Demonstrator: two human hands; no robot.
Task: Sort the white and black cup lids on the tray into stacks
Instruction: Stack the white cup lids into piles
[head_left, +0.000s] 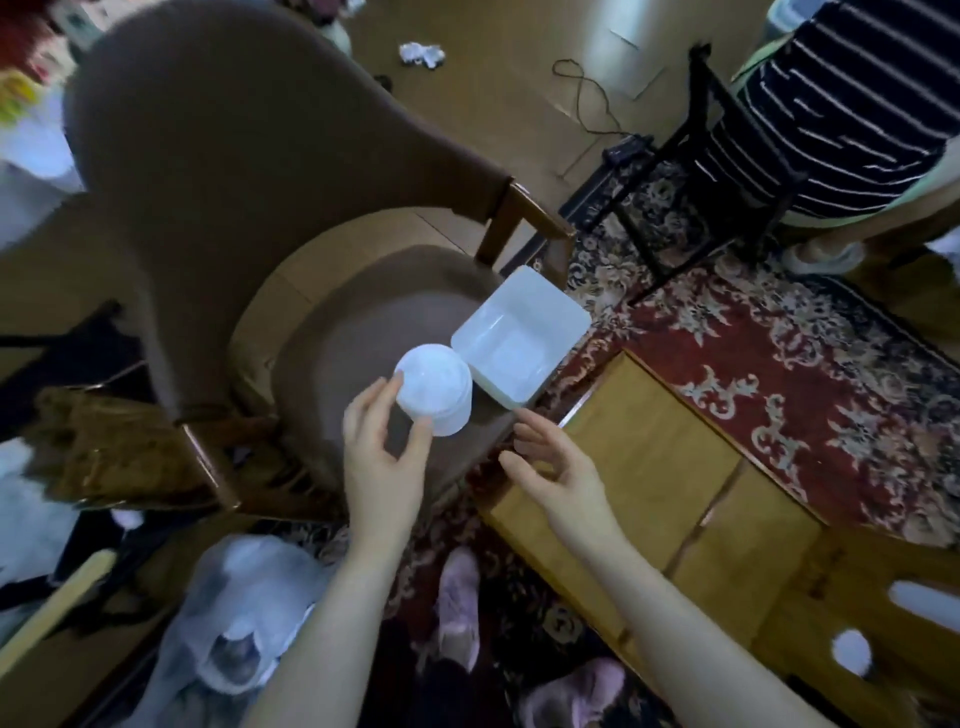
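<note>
Chair (218, 171): fills the frame from 9 to 12 o'clock; its brown seat serves as the work surface, within easy reach of both hands.
Rug (779, 374): red patterned, at 3 o'clock under the chair's front edge.
Tray (519, 338): white, square, on the seat just right of centre; looks empty, no black lids visible anywhere.
Stack of white lids (434, 387): touching the tray's 8 o'clock corner, standing on the seat, likely lifted out to sit apart.
Left hand (382, 447): at 6 o'clock of the stack, thumb and fingers curled round its side, steadying it.
Right hand (550, 467): at 5 o'clock of the tray, fingers loosely spread, holding nothing, perhaps ready to help.
</note>
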